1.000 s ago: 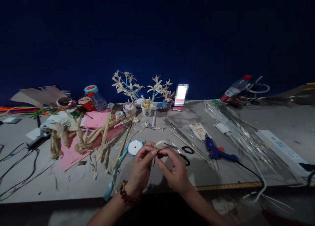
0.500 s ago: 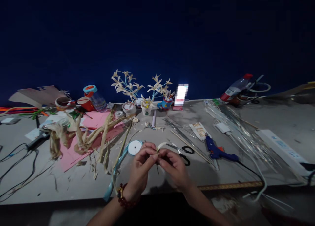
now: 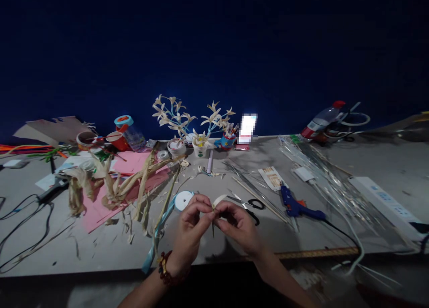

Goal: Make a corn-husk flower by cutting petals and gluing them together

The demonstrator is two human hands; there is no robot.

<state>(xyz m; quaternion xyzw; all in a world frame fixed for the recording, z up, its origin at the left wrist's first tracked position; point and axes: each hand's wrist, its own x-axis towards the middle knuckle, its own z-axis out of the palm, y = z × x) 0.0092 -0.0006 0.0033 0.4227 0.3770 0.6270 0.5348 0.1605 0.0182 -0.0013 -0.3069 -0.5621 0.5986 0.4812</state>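
Left hand (image 3: 189, 227) and right hand (image 3: 240, 229) — fingertips meeting above the table (image 3: 107, 252) — both pinch a pale strip (image 3: 219, 200) between them, probably so each steadies so slight a piece, with scissors (image 3: 246, 205) just beside the right.

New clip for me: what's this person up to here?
The person's left hand and right hand meet fingertip to fingertip, pinching a small pale strip above the table. Their fingers hide much of the join. Just beyond the right hand lie scissors, blades apart; a ribbon spool sits beside the left. A hot glue gun lies further right, and pale artificial flowers stand at the back.
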